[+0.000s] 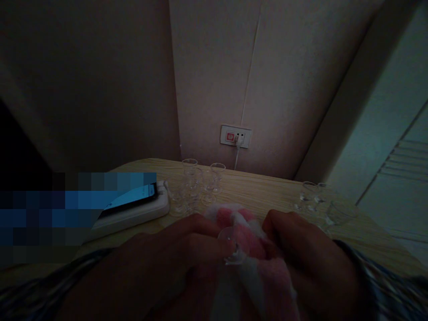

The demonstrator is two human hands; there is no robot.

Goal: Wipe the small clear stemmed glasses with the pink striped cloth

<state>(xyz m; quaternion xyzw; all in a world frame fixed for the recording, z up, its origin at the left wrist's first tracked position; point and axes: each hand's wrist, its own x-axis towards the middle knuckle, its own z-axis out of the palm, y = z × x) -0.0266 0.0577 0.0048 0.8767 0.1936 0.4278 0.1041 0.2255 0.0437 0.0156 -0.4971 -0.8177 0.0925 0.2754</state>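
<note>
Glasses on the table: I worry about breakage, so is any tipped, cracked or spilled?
Nothing stands out. The glasses by the wall and at right stand upright; both hands hold one in a pink cloth.

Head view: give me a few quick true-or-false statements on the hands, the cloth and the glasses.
1. Both hands are on a pink and white cloth. True: the left hand and right hand grip it together.
2. A small clear glass sits in the cloth between the hands. True.
3. The table holds no other glasses. False: a group of small stemmed glasses stands near the wall, more glasses to the right.
4. The phone lies screen-down. False: its lit screen faces up.
5. The wall socket is unused. False: a white plug is in it.
</note>
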